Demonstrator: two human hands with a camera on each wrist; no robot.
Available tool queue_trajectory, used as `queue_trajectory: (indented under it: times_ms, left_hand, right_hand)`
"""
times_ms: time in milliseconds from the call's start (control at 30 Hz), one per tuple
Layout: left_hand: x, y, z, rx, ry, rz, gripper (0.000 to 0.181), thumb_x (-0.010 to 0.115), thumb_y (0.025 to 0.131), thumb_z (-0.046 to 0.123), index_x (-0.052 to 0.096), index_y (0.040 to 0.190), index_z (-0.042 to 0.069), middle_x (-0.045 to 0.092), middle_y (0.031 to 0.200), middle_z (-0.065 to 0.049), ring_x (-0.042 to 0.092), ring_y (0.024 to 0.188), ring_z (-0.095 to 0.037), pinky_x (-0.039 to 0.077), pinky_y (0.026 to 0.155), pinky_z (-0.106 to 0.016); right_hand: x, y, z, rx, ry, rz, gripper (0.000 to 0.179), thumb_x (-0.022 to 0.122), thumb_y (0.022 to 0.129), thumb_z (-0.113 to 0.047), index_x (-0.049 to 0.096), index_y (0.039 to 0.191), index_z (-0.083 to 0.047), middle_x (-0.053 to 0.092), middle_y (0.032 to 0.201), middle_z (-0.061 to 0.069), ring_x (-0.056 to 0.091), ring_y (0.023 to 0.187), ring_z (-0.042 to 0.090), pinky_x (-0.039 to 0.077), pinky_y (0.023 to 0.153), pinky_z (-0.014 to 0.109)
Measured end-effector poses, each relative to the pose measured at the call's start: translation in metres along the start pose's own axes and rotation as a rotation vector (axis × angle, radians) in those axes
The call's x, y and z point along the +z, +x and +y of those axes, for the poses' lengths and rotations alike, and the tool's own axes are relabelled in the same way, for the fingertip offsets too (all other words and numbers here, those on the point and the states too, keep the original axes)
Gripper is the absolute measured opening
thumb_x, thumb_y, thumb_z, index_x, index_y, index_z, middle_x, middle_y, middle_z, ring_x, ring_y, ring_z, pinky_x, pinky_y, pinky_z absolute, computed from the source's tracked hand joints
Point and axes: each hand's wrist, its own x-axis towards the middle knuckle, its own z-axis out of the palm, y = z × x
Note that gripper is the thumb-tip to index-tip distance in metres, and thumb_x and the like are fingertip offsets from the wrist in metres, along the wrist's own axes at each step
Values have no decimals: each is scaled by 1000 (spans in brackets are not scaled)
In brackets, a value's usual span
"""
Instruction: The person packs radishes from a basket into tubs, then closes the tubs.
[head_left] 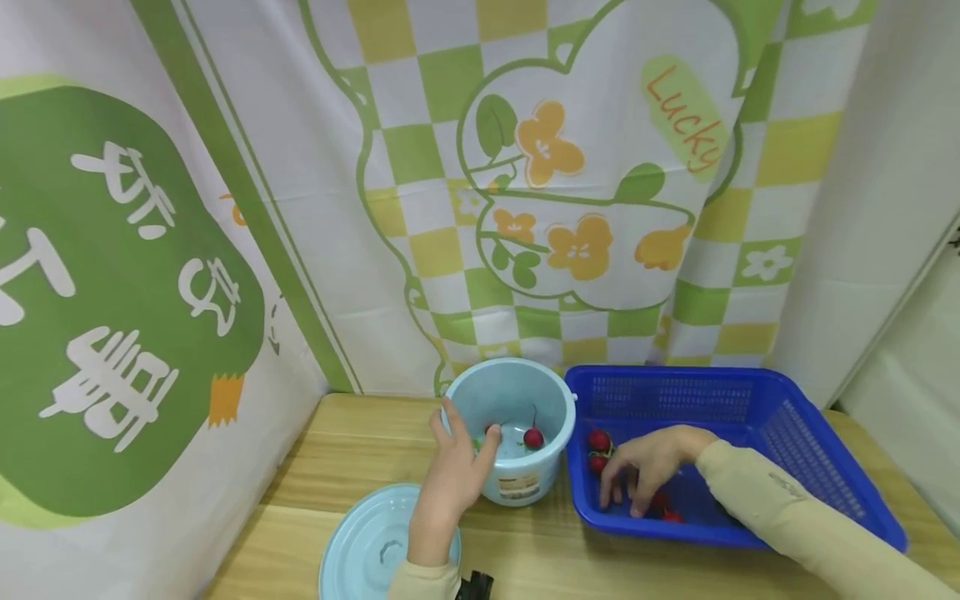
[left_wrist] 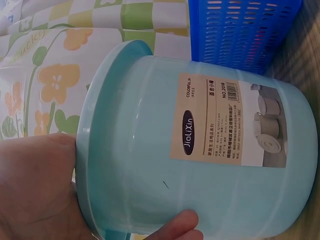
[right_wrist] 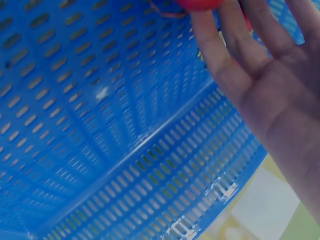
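Observation:
My left hand (head_left: 453, 475) grips the near-left rim of a light blue plastic bucket (head_left: 517, 487), whose paper label faces the left wrist view. Inside the bucket lies a red radish (head_left: 533, 438) with a thin root; another red one is partly hidden by my left hand. My right hand (head_left: 648, 467) reaches down into a blue plastic basket (head_left: 738, 533), its fingers apart among several radishes (head_left: 598, 440). In the right wrist view, the fingers extend to a red radish (right_wrist: 200, 4), touching it without visibly closing round it.
A round light blue lid (head_left: 367, 542) lies on the wooden table (head_left: 300, 483), left of the bucket and partly under my left forearm. The basket stands close to the bucket's right side. A patterned cloth (head_left: 427, 158) hangs behind them.

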Motion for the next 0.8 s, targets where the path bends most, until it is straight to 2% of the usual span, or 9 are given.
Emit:
queue_trajectory:
  times_ms: [233,500,667,800]
  left_hand:
    - [0,0,0,-8,0,-1,100,47,109,55,-8,165,-6,-6,168,-35,66,100,-42,57,81,-53]
    - [0,0,0,-11,9,1,100,47,109,56,-8,165,-6,-6,168,-35,66,104,-44,57,82,-54]
    - [0,1,-1,-10,13,-2,100,46,109,58,-8,166,-5,-6,168,-35,67,102,-43,57,79,-52]
    - [1,1,-2,-15,11,-6,101,46,109,59,-9,166,-4,-7,169,-34,67,94,-39,56,75,-50]
  right_hand:
    - [4,1,-6,36,13,-32,46,81,85,0,76,124,-23,69,104,-6,65,86,4,55,79,23]
    - [8,2,-9,61,-50,-36,40,79,83,1,79,114,-24,68,101,-11,62,89,3,52,80,23]
    - [7,-2,-8,67,-127,13,31,84,85,-5,79,107,-25,65,99,-12,60,92,4,50,82,23]
    - [5,-9,-4,78,-201,64,28,88,81,-6,76,101,-22,62,96,-8,58,89,8,49,78,25]
